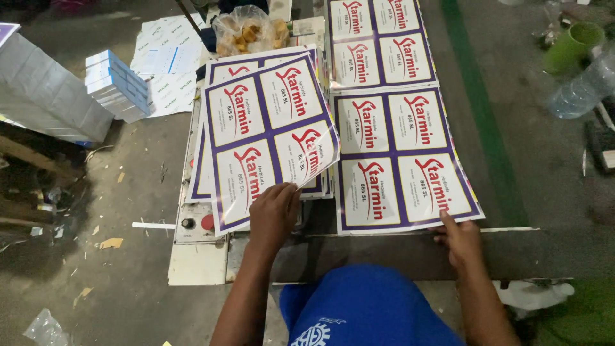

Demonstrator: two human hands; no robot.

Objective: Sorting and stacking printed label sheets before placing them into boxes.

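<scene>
My left hand [274, 214] grips the near edge of a glossy label sheet [266, 128], white panels with red lettering inside purple borders, lifted and tilted above a stack of like sheets [202, 182]. My right hand [458, 240] rests fingertips on the near right corner of a second, flat label sheet [400, 160] lying on the machine bed. A further sheet [378, 41] lies beyond it.
A control panel with a red button [206, 222] sits by the stack. A clear bag of snacks [246, 29] lies at the back. White and blue boxes [118, 86] stand left. A green cup [572, 43] and plastic bottle [580, 90] sit right. Scraps litter the floor.
</scene>
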